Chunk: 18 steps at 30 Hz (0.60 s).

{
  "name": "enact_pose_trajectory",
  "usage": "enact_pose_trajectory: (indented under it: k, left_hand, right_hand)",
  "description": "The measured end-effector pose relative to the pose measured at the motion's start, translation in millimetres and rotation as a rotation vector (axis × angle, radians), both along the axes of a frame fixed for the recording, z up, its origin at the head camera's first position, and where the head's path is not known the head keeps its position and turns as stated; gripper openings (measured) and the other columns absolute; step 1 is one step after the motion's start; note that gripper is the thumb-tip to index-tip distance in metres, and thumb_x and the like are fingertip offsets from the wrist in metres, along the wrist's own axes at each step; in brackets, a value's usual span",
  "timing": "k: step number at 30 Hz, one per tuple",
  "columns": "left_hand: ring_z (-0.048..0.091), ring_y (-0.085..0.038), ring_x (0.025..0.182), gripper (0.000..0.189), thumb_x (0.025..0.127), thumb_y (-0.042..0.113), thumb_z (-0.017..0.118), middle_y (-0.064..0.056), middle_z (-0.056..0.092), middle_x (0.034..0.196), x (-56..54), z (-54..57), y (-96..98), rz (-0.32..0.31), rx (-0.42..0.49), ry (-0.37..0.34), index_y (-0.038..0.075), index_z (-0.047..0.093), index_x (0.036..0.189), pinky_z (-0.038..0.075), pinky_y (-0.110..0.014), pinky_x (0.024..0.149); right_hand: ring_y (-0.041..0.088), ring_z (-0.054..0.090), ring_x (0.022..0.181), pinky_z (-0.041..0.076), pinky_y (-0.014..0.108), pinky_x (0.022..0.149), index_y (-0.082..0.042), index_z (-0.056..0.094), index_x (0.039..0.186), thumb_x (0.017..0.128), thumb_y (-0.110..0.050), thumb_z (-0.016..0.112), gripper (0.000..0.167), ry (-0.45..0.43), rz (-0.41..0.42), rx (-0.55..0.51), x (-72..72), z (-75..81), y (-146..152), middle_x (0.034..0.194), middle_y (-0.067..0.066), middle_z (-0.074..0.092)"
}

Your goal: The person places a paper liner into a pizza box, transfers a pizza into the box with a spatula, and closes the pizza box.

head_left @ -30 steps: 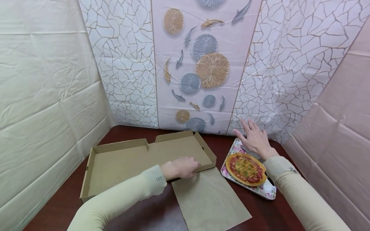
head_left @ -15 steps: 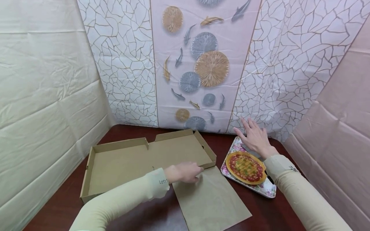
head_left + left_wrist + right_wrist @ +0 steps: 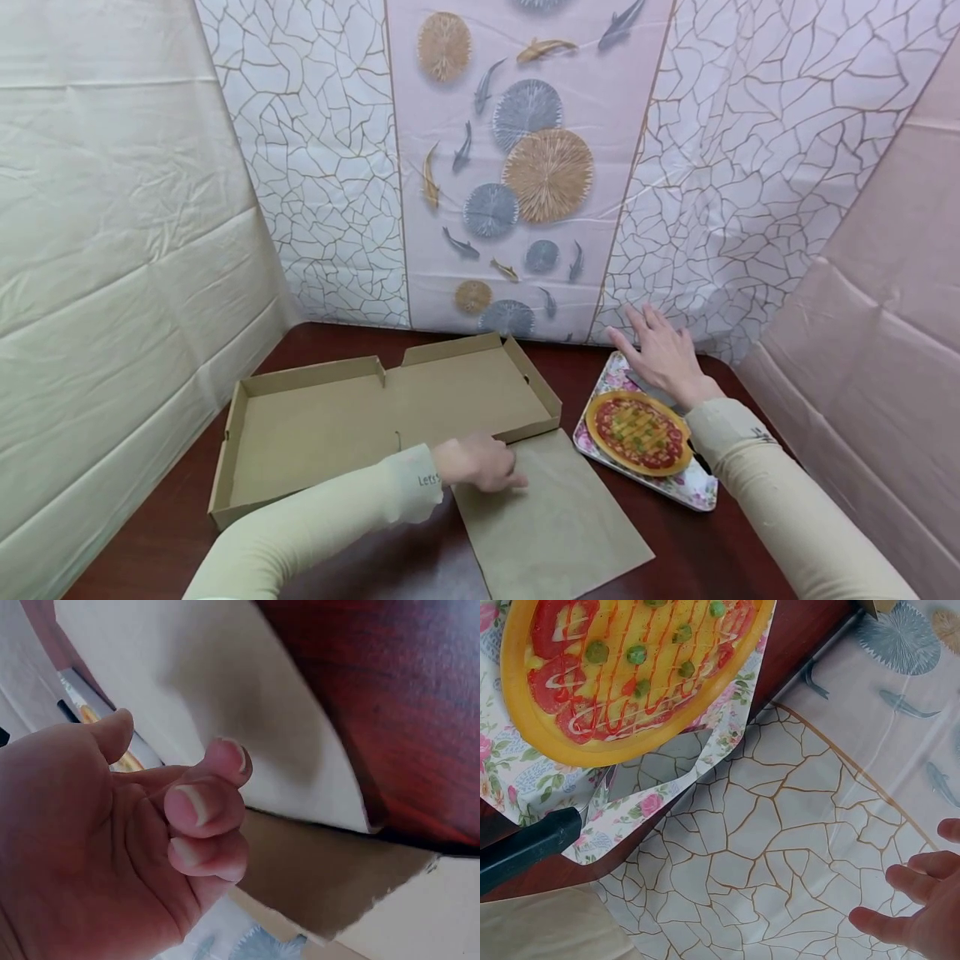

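My left hand (image 3: 480, 464) hovers low over a brown paper sheet (image 3: 562, 517), beside the front edge of an opened cardboard pizza box (image 3: 322, 421). In the left wrist view its fingers are loosely curled and hold nothing, and the thumb stands apart. My right hand (image 3: 663, 354) is raised over the back of a floral tray (image 3: 600, 446), fingers spread and holding nothing. On that tray lies a pizza (image 3: 637, 433) with a yellow crust, red slices and green dots. A pizza server with a dark handle (image 3: 532, 847) lies beside it, its metal blade (image 3: 660, 761) partly under the crust.
The dark red table (image 3: 420, 550) ends at a patterned cloth backdrop (image 3: 330, 208), with pale cloth walls at both sides. The unfolded box takes up the back left and middle, its low sides raised. The paper sheet's far edge meets the box's front right edge.
My left hand has moved off the box's front right edge toward me, over the paper sheet. The right hand stays raised over the tray, almost unmoved.
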<state>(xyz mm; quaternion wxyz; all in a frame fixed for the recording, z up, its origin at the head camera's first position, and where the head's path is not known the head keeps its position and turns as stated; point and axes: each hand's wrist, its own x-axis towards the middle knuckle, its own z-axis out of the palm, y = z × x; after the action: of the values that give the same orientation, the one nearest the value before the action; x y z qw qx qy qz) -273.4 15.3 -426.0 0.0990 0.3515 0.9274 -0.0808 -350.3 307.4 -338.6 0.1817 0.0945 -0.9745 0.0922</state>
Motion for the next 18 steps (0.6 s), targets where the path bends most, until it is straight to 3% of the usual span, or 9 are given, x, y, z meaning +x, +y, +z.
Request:
enact_pose_trajectory:
  k: [5, 9, 12, 16, 18]
  left_hand:
    - [0.064, -0.011, 0.077, 0.050, 0.097, 0.055, 0.043, 0.002, 0.071, 0.090, 1.8, -5.5, 2.4, -0.006, 0.002, 0.011, 0.017, 0.068, 0.076, 0.051, -0.031, 0.076]
    - [0.061, -0.009, 0.067, 0.045, 0.096, 0.052, 0.048, 0.004, 0.069, 0.078, 1.0, -6.9, 4.2, -0.032, 0.022, 0.045, 0.019, 0.065, 0.071, 0.050, -0.029, 0.063]
    - [0.055, -0.008, 0.057, 0.036, 0.095, 0.041, 0.055, 0.005, 0.064, 0.068, -2.3, -6.6, 7.6, -0.041, 0.040, 0.118, 0.019, 0.060, 0.067, 0.045, -0.026, 0.052]
    - [0.049, -0.009, 0.054, 0.024, 0.092, 0.026, 0.058, 0.004, 0.061, 0.069, -7.4, -6.6, 14.1, -0.016, 0.018, 0.175, 0.017, 0.059, 0.070, 0.042, -0.025, 0.048]
    - [0.049, -0.010, 0.055, 0.022, 0.092, 0.023, 0.057, 0.004, 0.062, 0.072, -9.1, -7.6, 16.9, 0.005, 0.004, 0.164, 0.016, 0.060, 0.072, 0.041, -0.024, 0.048]
  right_hand:
    - [0.049, 0.023, 0.142, 0.016, 0.076, 0.103, -0.009, 0.029, 0.151, 0.098, -0.060, 0.031, 0.074, 0.009, 0.002, 0.000, -0.4, 0.1, -1, 0.157, 0.028, 0.020]
    - [0.050, 0.023, 0.141, 0.016, 0.075, 0.103, -0.008, 0.029, 0.151, 0.098, -0.060, 0.031, 0.074, 0.006, 0.011, -0.003, -1.3, 0.2, -2, 0.156, 0.029, 0.020]
    - [0.050, 0.025, 0.140, 0.018, 0.074, 0.104, -0.007, 0.031, 0.150, 0.098, -0.061, 0.030, 0.075, 0.009, 0.018, -0.001, -2.2, 0.6, -4, 0.156, 0.029, 0.021]
    - [0.049, 0.028, 0.139, 0.022, 0.072, 0.103, -0.005, 0.037, 0.147, 0.099, -0.059, 0.030, 0.072, 0.038, 0.029, 0.002, -2.5, 0.6, -5, 0.154, 0.030, 0.024]
    - [0.050, 0.030, 0.137, 0.024, 0.071, 0.103, -0.003, 0.041, 0.144, 0.100, -0.056, 0.031, 0.069, 0.061, 0.046, 0.004, -2.3, 0.1, -7, 0.153, 0.030, 0.027]
